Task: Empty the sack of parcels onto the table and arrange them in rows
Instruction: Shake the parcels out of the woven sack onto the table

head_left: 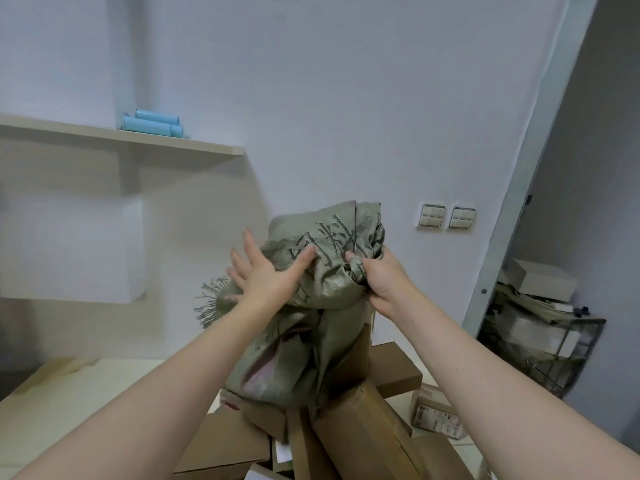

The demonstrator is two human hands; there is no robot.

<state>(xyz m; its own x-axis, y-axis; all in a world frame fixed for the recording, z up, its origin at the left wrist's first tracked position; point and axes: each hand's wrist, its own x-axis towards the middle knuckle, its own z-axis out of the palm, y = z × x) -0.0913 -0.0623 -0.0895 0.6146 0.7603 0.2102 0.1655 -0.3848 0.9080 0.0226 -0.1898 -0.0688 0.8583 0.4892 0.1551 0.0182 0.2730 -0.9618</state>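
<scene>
A grey-green woven sack (311,306) with dark printed characters hangs upside down above the table, its frayed edge sticking out to the left. My right hand (379,277) grips a bunched fold of the sack near its top. My left hand (266,271) lies against the sack's left side with fingers spread and straight, thumb pressing the cloth. Below the sack, several brown cardboard parcels (360,420) lie piled on the pale table (86,403). A small labelled parcel (436,410) sits at the right of the pile.
A wooden shelf (138,140) on the left wall carries two light-blue rolls (152,124). Wall switches (446,216) are mounted on the back wall. At the right, behind a metal door frame (519,188), stands a wire rack (547,341) with boxes.
</scene>
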